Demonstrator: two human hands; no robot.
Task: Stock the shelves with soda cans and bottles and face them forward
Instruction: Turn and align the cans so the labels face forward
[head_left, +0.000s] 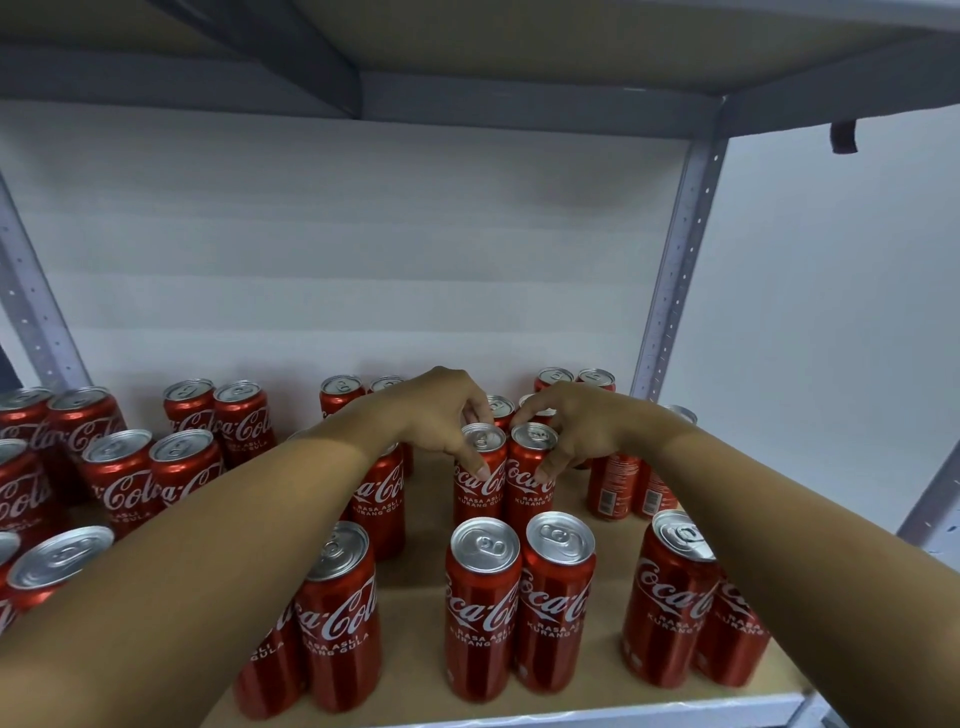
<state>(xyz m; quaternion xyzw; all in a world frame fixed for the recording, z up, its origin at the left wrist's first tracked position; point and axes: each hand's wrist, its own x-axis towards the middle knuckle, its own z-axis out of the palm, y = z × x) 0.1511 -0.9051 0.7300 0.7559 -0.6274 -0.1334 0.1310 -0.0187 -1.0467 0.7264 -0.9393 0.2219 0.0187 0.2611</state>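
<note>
Both hands (441, 415) (576, 426) grip upright "Coca-Cola" cans (480, 483) (530, 483) reading "RASA ASLI".

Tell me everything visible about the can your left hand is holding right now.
The can in the left hand is a slim red Coca-Cola can with a silver top and pull tab, metal by its look, unopened. It stands upright mid-shelf with its white logo facing forward. The left hand grips it at the rim, thumb down the front. It stands close beside the neighbouring can that the right hand holds.

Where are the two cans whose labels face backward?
In the head view, the backward-facing cans stand right of centre on the shelf, just beyond the right hand.
</note>
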